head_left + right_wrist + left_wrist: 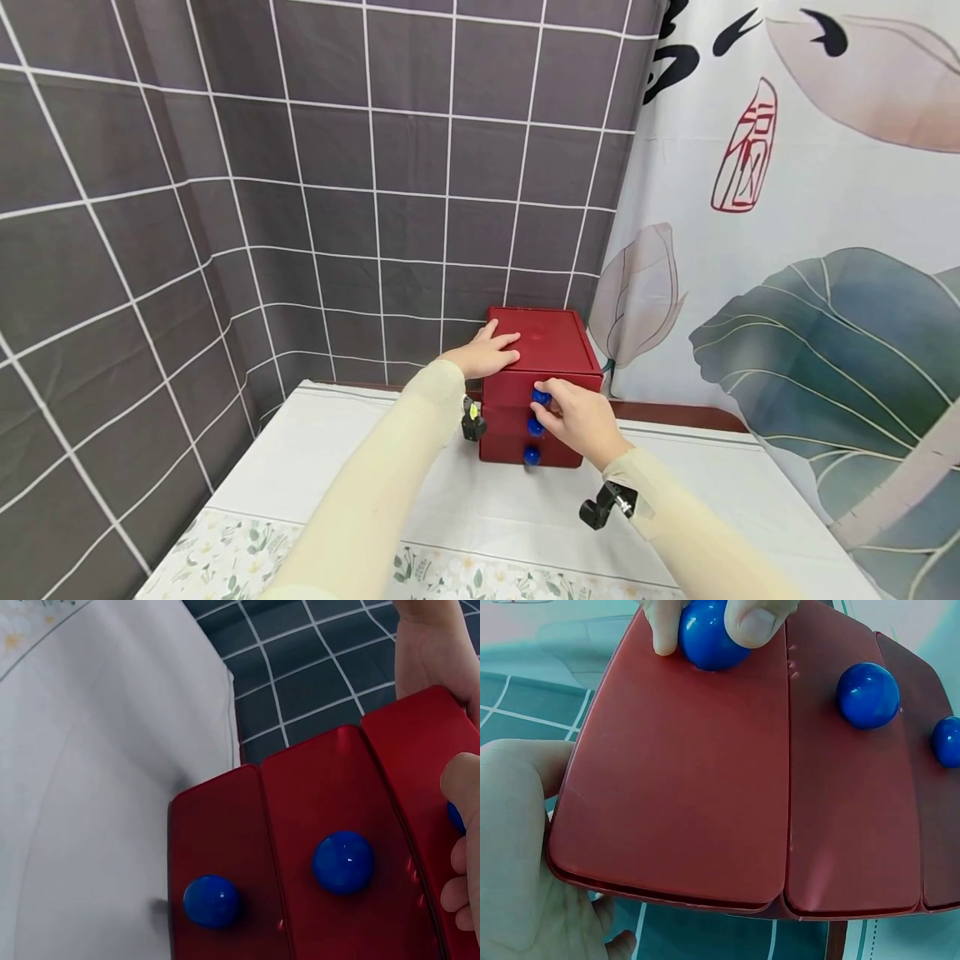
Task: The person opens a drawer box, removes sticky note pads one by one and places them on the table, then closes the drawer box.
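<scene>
A red box with three stacked drawers (pixel 547 337) stands at the back of the table, a round blue knob on each drawer. My left hand (pixel 483 355) rests on the left part of its top with fingers spread. Thumb and fingers of my right hand (pixel 583 418) pinch the top knob (pixel 711 636), as the left wrist view shows closely. Below it are the middle knob (pixel 343 862) and the bottom knob (pixel 211 901), both untouched. In the left wrist view the top drawer front (pixel 675 780) sits nearly flush with the middle drawer front (pixel 851 817).
A white cloth (pixel 360 425) with a floral front band (pixel 480 571) covers the table. Behind the box hangs a dark grid-patterned curtain (pixel 408 150). To the right is a white curtain (pixel 675 175) with leaf prints. Each wrist carries a small black mount (pixel 606 502).
</scene>
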A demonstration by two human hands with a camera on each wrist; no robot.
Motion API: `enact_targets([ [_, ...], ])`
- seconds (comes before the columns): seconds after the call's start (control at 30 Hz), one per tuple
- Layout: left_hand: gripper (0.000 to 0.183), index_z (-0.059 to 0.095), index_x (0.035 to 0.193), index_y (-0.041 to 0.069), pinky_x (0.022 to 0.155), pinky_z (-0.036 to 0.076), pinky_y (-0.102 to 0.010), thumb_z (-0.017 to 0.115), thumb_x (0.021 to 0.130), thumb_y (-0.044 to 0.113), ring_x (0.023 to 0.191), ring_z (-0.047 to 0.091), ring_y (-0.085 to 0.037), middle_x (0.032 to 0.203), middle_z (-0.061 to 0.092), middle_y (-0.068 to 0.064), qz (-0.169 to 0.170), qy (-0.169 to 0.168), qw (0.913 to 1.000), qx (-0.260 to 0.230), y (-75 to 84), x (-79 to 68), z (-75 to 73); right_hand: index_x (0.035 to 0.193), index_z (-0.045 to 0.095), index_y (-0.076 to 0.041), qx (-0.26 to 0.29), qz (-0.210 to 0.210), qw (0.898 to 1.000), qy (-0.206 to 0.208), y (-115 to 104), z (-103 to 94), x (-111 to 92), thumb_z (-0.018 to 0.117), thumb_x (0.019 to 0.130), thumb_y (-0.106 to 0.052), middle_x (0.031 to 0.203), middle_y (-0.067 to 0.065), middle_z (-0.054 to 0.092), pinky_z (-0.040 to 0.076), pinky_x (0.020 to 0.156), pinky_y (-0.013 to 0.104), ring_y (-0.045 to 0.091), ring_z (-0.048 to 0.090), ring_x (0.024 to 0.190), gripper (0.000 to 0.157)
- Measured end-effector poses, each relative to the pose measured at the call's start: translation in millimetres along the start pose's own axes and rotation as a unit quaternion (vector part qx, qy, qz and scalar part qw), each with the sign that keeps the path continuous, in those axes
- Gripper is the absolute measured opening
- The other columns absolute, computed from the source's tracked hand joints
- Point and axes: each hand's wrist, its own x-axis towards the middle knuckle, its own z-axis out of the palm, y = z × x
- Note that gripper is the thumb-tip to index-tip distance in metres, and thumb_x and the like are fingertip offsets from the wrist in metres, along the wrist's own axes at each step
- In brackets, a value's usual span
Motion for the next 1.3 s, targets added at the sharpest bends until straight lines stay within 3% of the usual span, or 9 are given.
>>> enact_targets([
  [0.7,0.057,0.028,0.144,0.033,0.105,0.015,-0.056,0.039,0.092,0.051,0.139,-0.004,-0.024,0.153,-0.005,-0.003,0.002,-0.001,0.9997,0.024,2.2,-4.1,-2.2,0.11,0.061,-0.019,0.014,0.05,0.998,-0.021,-1,1.3,2,0.074,0.076,-0.034,0.071,-0.011,0.057,0.048,0.055,0.021,0.002,0.051,0.058,0.04],
  [0.9,0.057,0.028,0.144,0.032,0.104,0.017,-0.055,0.038,0.092,0.053,0.139,-0.002,-0.025,0.154,-0.003,-0.004,0.01,0.006,0.9995,0.03,0.5,-3.4,0.3,0.117,0.06,-0.021,0.022,0.061,0.998,-0.028,-2,0.9,-4,0.074,0.077,-0.035,0.076,-0.013,0.058,0.048,0.056,0.02,0.001,0.051,0.063,0.044],
  [1.07,0.058,0.027,0.144,0.035,0.104,0.019,-0.055,0.038,0.091,0.055,0.139,-0.001,-0.023,0.153,-0.004,-0.002,0.006,0.008,0.9995,0.028,-4.6,0.2,3.9,0.129,0.051,-0.024,0.033,0.061,0.997,-0.036,-3,0.7,-12,0.072,0.078,-0.035,0.079,-0.011,0.056,0.047,0.054,0.021,0.002,0.05,0.063,0.056],
  [1.17,0.058,0.027,0.144,0.036,0.104,0.019,-0.055,0.038,0.09,0.056,0.139,-0.002,-0.023,0.153,-0.004,-0.001,0.005,0.01,0.9996,0.026,-6.3,2.0,4.7,0.123,0.051,-0.023,0.036,0.069,0.996,-0.033,-2,3.9,-19,0.073,0.078,-0.034,0.077,-0.012,0.053,0.045,0.052,0.017,0.0,0.046,0.06,0.051],
  [1.3,0.058,0.028,0.144,0.035,0.104,0.018,-0.055,0.039,0.09,0.055,0.139,-0.002,-0.024,0.153,-0.004,-0.002,0.009,0.009,0.9996,0.024,-6.0,2.7,4.1,0.101,0.052,-0.022,0.031,0.067,0.997,-0.024,1,10.5,-31,0.072,0.077,-0.034,0.072,-0.015,0.054,0.042,0.049,0.015,-0.002,0.046,0.056,0.033],
])
